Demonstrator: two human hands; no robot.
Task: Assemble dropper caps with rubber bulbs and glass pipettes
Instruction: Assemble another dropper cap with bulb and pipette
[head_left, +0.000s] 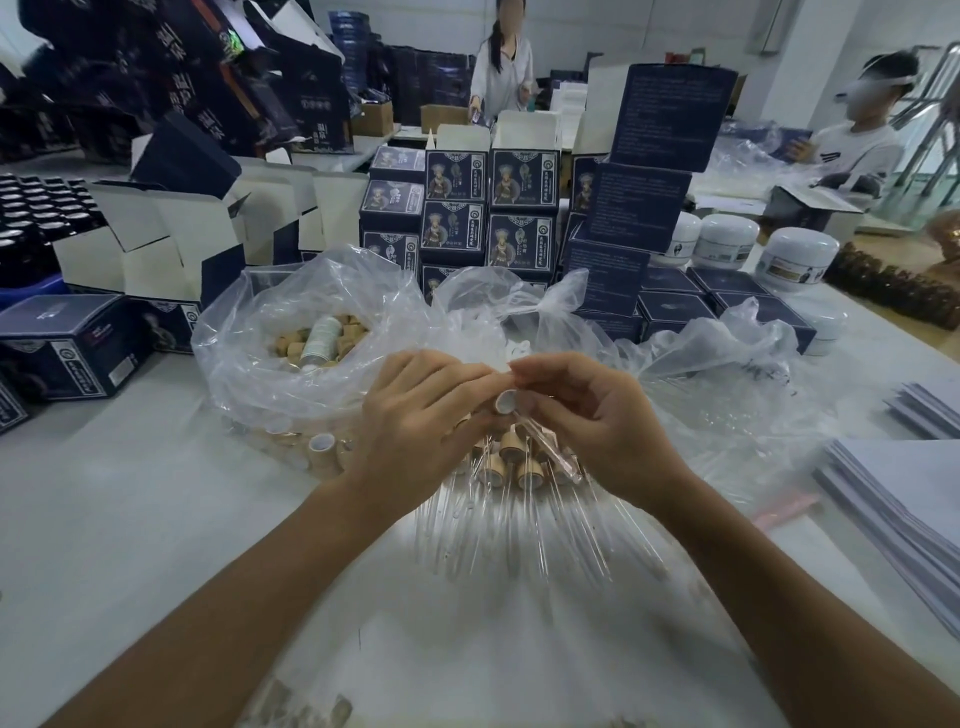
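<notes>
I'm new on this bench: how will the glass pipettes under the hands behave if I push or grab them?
The glass pipettes look thin and clear, so probably fragile and light. Being slim tubes lying loose on the table, they would likely roll or scatter when pushed. Smooth glass may slip in a pinch.

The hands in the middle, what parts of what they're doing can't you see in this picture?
- Head view: the left hand covers most of the cap; only its open white end shows.
- The rubber bulb, if fitted, is hidden behind the fingers.
- The glass pipette in the right hand is clear and blurred; its tip is lost among the finished droppers below.
</notes>
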